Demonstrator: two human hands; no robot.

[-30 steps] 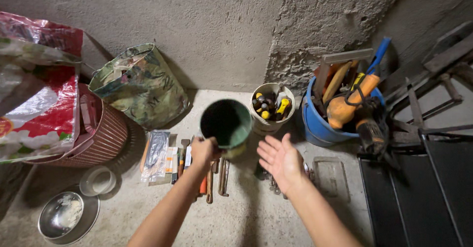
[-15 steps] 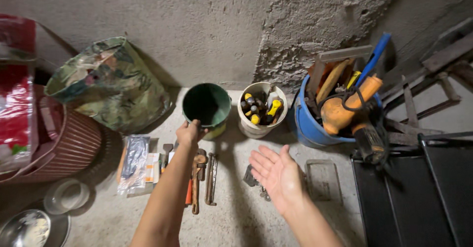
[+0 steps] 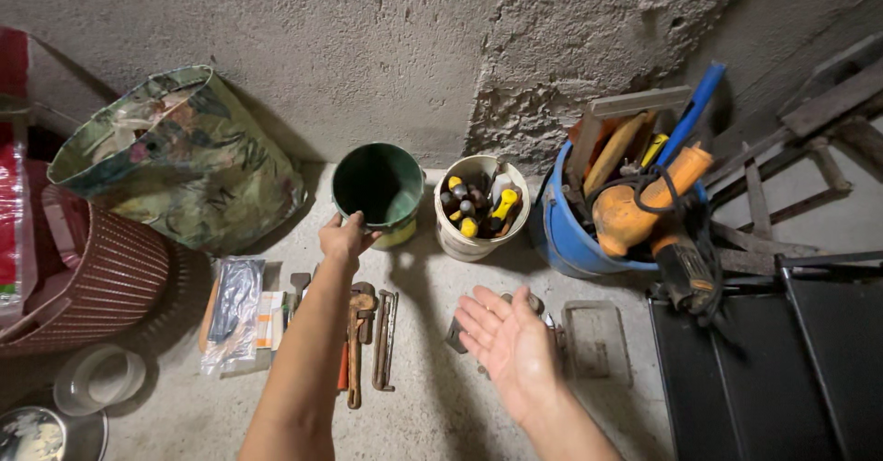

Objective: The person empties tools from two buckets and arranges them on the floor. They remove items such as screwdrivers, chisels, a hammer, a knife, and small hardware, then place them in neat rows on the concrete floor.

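While my left hand (image 3: 342, 237) pinches the near rim of the green bucket (image 3: 378, 185), fingers curled over the edge and thumb outside, my right hand (image 3: 510, 343) hangs apart from it, palm up, fingers spread and holding nothing. The bucket stands upright on the concrete floor (image 3: 432, 397), close to the rough wall (image 3: 368, 47), and looks empty inside. Just to its right sits a white tub (image 3: 480, 231) of screwdrivers, nearly touching it, and beyond that a blue pail (image 3: 566, 236) crammed with tools and an orange power tool (image 3: 635, 208). To the bucket's left a floral bag (image 3: 184, 162) leans on the wall beside a brown basket (image 3: 101, 277). Below my left forearm a pipe wrench (image 3: 357, 341) and other rusty hand tools lie in a row on the floor; a clear flat case (image 3: 596, 341) lies just right of my open palm, near the black crate (image 3: 773, 369) at the floor's right edge.

I judge the step in hand to be taking hold of the bucket by its rim. The grip is a light one on a single point, so any lift or drag calls for a firmer pinch and a straight pull clear of the white tub.
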